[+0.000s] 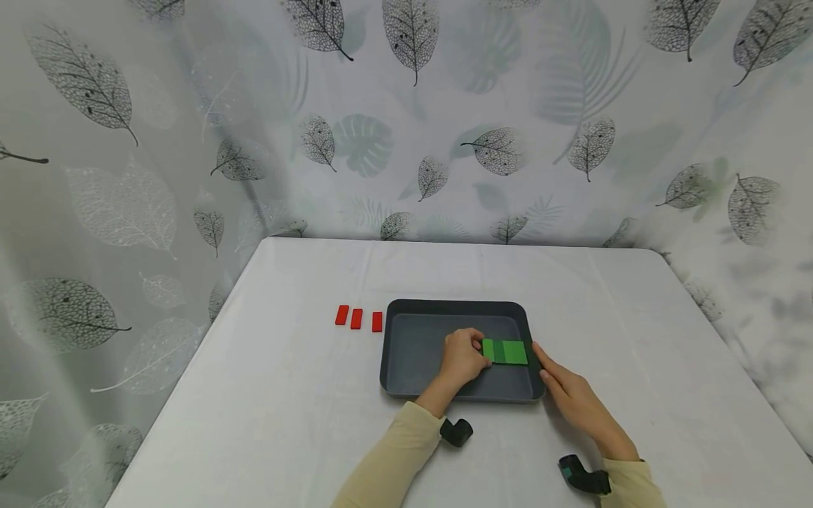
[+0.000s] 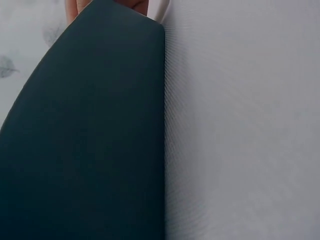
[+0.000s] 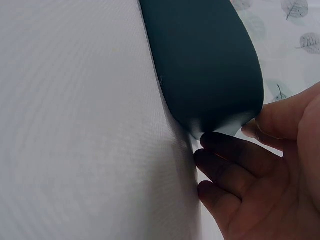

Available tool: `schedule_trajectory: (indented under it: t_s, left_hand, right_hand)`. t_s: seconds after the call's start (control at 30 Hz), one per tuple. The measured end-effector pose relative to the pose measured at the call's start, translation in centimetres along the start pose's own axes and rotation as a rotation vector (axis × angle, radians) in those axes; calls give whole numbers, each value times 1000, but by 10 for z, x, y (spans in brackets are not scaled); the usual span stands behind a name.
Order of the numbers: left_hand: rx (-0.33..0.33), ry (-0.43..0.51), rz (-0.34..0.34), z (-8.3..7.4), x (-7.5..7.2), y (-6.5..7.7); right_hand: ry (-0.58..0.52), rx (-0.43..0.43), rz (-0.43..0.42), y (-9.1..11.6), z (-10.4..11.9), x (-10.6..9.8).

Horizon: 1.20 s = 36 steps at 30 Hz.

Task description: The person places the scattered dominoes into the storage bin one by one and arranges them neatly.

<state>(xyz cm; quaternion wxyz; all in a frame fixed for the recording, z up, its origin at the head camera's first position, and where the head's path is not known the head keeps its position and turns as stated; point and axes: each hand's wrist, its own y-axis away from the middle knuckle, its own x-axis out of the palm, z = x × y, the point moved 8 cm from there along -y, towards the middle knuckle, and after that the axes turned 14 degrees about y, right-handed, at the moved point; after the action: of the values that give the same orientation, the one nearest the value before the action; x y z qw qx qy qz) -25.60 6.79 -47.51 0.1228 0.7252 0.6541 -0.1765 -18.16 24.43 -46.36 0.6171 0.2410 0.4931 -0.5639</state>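
Observation:
In the head view, my left hand (image 1: 462,356) reaches into a dark grey tray (image 1: 413,353). Thumb and fingers pinch the left end of a row of flat green pieces (image 1: 514,353), which lie side by side near the tray's right wall. The tray's outer wall (image 2: 100,125) hides most of that hand in the left wrist view. My right hand (image 1: 578,398) rests against the right side of the tray. Its fingertips touch the outer wall and rim near the corner in the right wrist view, with the fingers (image 3: 235,170) only slightly bent.
Three small red pieces (image 1: 357,319) lie on the white tabletop (image 1: 286,395), just left of the tray. A leaf-print curtain (image 1: 254,141) surrounds the table at the back and sides. Each wrist wears a black camera (image 1: 456,432).

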Motion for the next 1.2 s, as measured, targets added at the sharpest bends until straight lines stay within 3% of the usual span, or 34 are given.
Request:
schedule_trajectory:
  t_s: [0.37,0.47,0.6,0.77,0.93,1.1,1.2]
  left_hand:
    - [38,-16,11,-4,0,0]
    - [85,-15,-2,-8,-4,2]
    - [219,20,-42,-23,-22,6]
    - [402,142,-125,-45,-75,6]
    - [446,287,-214,-40,-146,0]
    - [313,297,-334,1,-216,-10]
    - [176,268,-342,37,-246,-18]
  right_hand:
    - [6,-6,-5,0,0,0]
    - [1,-4,-5,0,0,0]
    - [-1,-4,-1,0,0,0]
    - [-6,-2,-2,0,-1,-1]
    - [-8,-8,-8,1,-1,-1]
    - [-4,-6,-6,0,0,0]
    - [-3,-5,-8,0,1,0]
